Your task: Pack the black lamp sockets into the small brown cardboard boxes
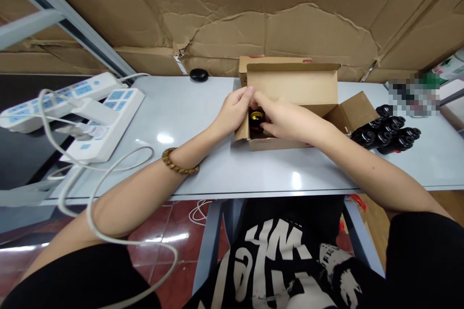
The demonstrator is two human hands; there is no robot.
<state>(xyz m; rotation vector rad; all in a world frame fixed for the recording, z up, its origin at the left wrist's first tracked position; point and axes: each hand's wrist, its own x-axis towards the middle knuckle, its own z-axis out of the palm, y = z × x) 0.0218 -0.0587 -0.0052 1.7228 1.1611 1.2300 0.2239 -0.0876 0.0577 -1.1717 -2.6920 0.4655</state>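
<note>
An open cardboard box (292, 83) stands on the table, its flaps raised at the back and right. Inside its left end is a black bottle with a shiny gold top (256, 117). My left hand (234, 108) is at the box's left edge, thumb and fingers pressed together near the rim; what they pinch, if anything, is hidden. My right hand (284, 117) reaches over the box beside the gold top, its fingers bent and partly inside. Whether it grips the bottle is unclear.
Several black bottles (391, 130) stand to the right of the box. White power strips (108, 125) with looping cables (145, 166) lie at the left. A black round object (198, 75) sits at the back edge, before a cardboard wall (232, 5).
</note>
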